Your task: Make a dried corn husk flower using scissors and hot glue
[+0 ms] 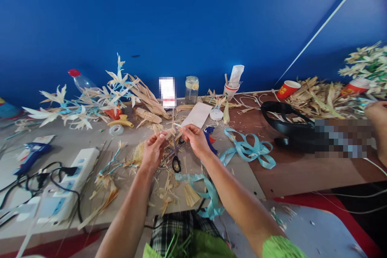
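Note:
My left hand (155,149) is closed in a pinch on a small piece of dried corn husk (171,132) above the middle of the table. Beside it, my right hand (196,140) pinches a thin white strip (177,126) that reaches toward the husk piece. Whether the two pieces touch, I cannot tell. Between and below the hands lie scissors (176,164) with black handles. Husk scraps (191,195) cover the table around them. A light blue ribbon (208,193) trails over the front edge, and a second ribbon bundle (249,149) lies to the right.
At left stand husk flowers on blue stems (81,115), a power strip (72,181) with cables and a blue glue gun (34,155). A corn cob (148,115), glass jar (191,90) and lit phone (167,92) are behind. Another person's hand (377,125) shows far right.

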`<state>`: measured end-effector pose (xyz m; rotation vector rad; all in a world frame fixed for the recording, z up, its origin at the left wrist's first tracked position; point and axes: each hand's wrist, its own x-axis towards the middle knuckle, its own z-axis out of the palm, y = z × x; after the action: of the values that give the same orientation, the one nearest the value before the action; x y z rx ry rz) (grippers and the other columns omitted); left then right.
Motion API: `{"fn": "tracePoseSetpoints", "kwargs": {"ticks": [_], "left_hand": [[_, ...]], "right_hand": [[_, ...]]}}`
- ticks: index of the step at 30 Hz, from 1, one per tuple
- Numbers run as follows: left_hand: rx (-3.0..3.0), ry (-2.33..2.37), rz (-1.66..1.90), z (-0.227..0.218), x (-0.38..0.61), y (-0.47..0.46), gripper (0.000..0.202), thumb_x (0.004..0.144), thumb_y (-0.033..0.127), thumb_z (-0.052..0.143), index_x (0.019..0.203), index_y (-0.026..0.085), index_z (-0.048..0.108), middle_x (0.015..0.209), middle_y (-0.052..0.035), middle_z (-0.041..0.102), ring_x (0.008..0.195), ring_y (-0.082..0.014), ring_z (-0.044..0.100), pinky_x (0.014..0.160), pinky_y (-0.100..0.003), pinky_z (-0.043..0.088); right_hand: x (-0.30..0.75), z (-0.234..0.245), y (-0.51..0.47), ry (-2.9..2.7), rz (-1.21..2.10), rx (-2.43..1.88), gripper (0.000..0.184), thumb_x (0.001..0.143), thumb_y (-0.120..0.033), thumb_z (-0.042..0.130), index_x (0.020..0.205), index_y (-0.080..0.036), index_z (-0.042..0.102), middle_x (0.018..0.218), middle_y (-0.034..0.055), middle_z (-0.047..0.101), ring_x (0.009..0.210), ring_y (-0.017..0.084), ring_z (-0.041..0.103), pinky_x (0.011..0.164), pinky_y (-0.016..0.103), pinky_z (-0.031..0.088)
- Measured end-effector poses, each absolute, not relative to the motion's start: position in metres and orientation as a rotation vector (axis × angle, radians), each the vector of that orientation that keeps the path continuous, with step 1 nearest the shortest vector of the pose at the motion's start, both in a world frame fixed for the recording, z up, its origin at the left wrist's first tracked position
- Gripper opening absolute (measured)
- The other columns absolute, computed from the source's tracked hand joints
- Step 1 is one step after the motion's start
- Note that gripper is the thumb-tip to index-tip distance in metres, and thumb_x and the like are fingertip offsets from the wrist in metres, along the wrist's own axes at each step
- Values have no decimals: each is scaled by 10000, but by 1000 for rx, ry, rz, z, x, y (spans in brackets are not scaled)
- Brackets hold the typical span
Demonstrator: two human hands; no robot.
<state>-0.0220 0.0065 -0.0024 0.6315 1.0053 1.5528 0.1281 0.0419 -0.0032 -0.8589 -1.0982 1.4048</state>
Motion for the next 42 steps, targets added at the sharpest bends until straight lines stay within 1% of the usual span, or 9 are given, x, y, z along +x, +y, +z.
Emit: {"fn": "tracePoseSetpoints", "kwargs": {"ticks": [3,9,15,24,31,34,37,39,42], "left_hand": [[710,1010,1514,-5,-20,6,312,565,299,819,819,152,713,727,-4,662,563,-70,548,563,-194,445],[779,976,1480,-7,-19,5,303,611,304,788,872,165,723,733,-18,685,651,-117,608,658,-246,490],[728,971,1552,-6,-18,6,191,594,275,801,691,165,679,672,7,660,623,-95,585,653,-223,479],[681,1079,1613,-10,-22,10,255,580,303,801,605,154,596,537,50,541,482,-53,464,516,-179,406],[664,1066,1627,-7,-21,9,269,566,311,799,589,158,579,547,44,554,500,-67,487,536,-196,413],[656,1071,1620,-6,-21,9,272,574,300,795,572,158,563,515,58,513,481,-59,462,524,-191,391],[657,1079,1609,-7,-21,9,280,561,286,805,566,156,557,504,65,487,468,-54,438,509,-191,372],[666,1078,1607,-7,-21,9,287,558,279,810,562,156,551,498,68,469,465,-51,422,507,-191,366],[683,1080,1602,-8,-23,9,291,577,280,802,554,157,539,477,74,429,450,-46,390,510,-193,366]], "right_hand": [[124,-5,39,-1186,1419,-887,291,740,-447,622,648,-177,561,480,-61,431,480,79,365,513,227,295],[117,-3,32,-1398,1460,-941,385,733,-529,610,594,-177,538,470,-57,423,453,76,345,475,227,268],[118,-2,32,-1467,1475,-936,380,732,-527,616,606,-174,549,471,-55,431,445,79,352,464,226,270],[128,0,36,-1459,1436,-979,363,754,-514,593,639,-170,584,446,-65,405,430,74,327,449,227,248],[129,-3,38,-1418,1464,-918,394,752,-545,592,640,-168,595,457,-58,421,452,78,348,485,229,275],[128,-2,37,-1344,1503,-842,400,749,-553,596,629,-171,601,527,-29,482,533,98,424,560,236,359],[129,3,34,-1255,1560,-705,421,705,-553,642,553,-170,556,730,22,574,659,117,487,656,260,429],[131,6,32,-1187,1665,-593,446,685,-558,655,527,-168,507,870,47,604,666,114,497,678,284,455],[134,8,31,-1105,1780,-494,429,694,-577,631,581,-181,509,865,55,619,628,116,508,696,329,483]]}}
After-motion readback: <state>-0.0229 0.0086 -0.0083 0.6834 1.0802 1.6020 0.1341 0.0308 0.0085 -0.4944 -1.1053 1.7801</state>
